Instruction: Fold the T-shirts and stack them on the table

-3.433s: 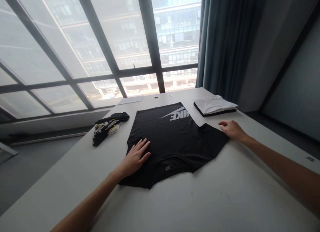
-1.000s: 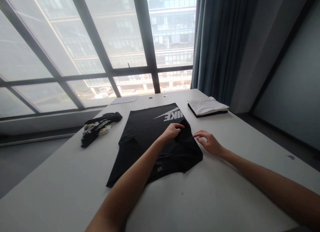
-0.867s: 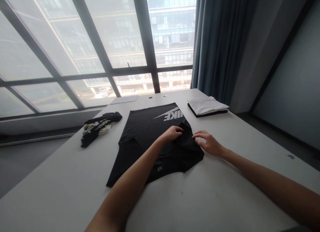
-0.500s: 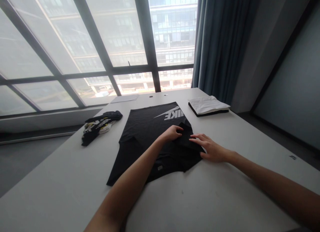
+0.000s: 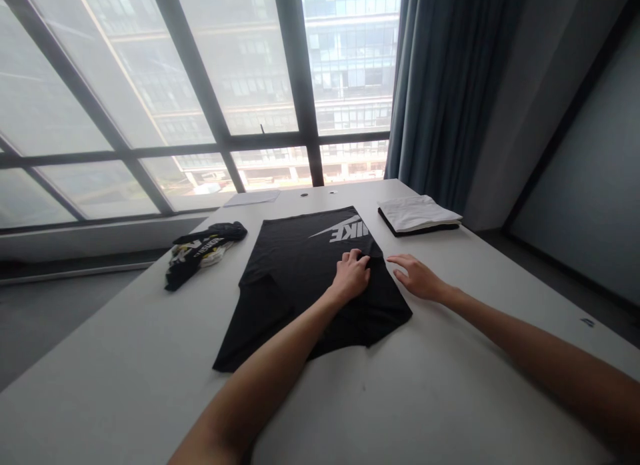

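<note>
A black T-shirt (image 5: 295, 265) with a white NIKE print lies spread out, its sleeves and neck side towards me. My left hand (image 5: 351, 275) rests on the shirt near its right edge, just below the print, fingers spread on the cloth. Just off that same edge, my right hand (image 5: 418, 277) hovers low with fingers stretched and apart, holding nothing. The sleeve on the right lies flat below both hands. My left forearm covers part of the shirt's neck side.
The white table (image 5: 125, 345) carries a crumpled dark garment (image 5: 203, 251) on the left and folded white and black cloths (image 5: 417, 215) at back right. A pale flat sheet (image 5: 253, 197) lies at the far edge, before the window. A blue-grey curtain (image 5: 445, 98) hangs behind.
The fold of cloth at the right sleeve has been let go and now lies flat. My left hand has flattened onto the shirt; my right hand has moved up along its edge.
</note>
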The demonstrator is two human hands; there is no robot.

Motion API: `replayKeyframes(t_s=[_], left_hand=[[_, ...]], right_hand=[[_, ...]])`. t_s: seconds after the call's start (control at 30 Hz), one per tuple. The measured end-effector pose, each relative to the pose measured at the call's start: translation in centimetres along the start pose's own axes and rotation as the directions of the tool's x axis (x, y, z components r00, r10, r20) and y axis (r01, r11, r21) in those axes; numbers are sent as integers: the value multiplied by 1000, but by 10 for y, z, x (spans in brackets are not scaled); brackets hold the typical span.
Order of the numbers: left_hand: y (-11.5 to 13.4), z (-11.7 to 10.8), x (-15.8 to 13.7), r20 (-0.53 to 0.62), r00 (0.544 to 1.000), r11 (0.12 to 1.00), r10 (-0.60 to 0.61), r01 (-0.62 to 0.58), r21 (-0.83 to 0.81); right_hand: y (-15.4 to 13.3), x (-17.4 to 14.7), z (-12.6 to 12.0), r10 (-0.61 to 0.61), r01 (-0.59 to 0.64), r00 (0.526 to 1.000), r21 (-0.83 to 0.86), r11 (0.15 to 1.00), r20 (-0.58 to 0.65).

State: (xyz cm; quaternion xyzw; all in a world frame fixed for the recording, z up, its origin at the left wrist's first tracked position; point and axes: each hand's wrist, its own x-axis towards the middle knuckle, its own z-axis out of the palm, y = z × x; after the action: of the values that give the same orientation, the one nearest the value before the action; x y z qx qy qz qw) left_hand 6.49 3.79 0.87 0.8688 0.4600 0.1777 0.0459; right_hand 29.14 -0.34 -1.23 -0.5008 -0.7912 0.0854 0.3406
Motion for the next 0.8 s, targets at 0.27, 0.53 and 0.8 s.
replayKeyframes(t_s=[0.27,0.53,0.8], left_hand=[[9,1,-7,-109,984,990,141,-139,33],[3,17,-6,29,977,972,213,-208,-110],[-4,22,-6,196,961,976,194,-169,-141]], right_hand=[[48,67,32,40,-32,998,-136,990,55],[67,68,39,153,-153,988,-211,965,-17],[67,69,36,184,-187,982,-133,973,-35]])
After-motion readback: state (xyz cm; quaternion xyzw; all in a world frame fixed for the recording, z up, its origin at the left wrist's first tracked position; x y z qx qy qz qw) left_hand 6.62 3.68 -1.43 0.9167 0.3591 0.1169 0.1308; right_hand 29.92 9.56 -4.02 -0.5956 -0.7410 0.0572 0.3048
